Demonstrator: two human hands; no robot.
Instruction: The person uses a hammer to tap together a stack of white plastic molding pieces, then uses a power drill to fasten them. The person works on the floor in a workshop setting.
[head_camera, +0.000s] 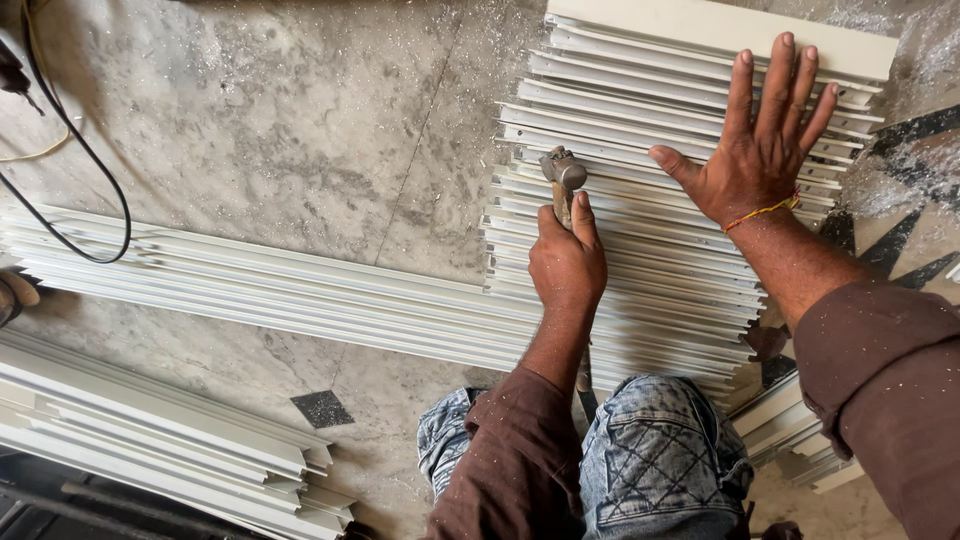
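My left hand is shut on the wooden handle of a small hammer. Its metal head rests against the left edge of a row of white louvre slats. The handle's end shows below my wrist, near my knee. My right hand lies flat on the upper slats, palm down and fingers spread, with a thread band around the wrist. The slats overlap one another and run from a wide white frame piece at the top down to my jeans-clad knees.
Long white metal profiles lie across the dusty marble floor to the left. Another stack of profiles sits at the bottom left. A black cable loops at the upper left. Someone's foot shows at the left edge.
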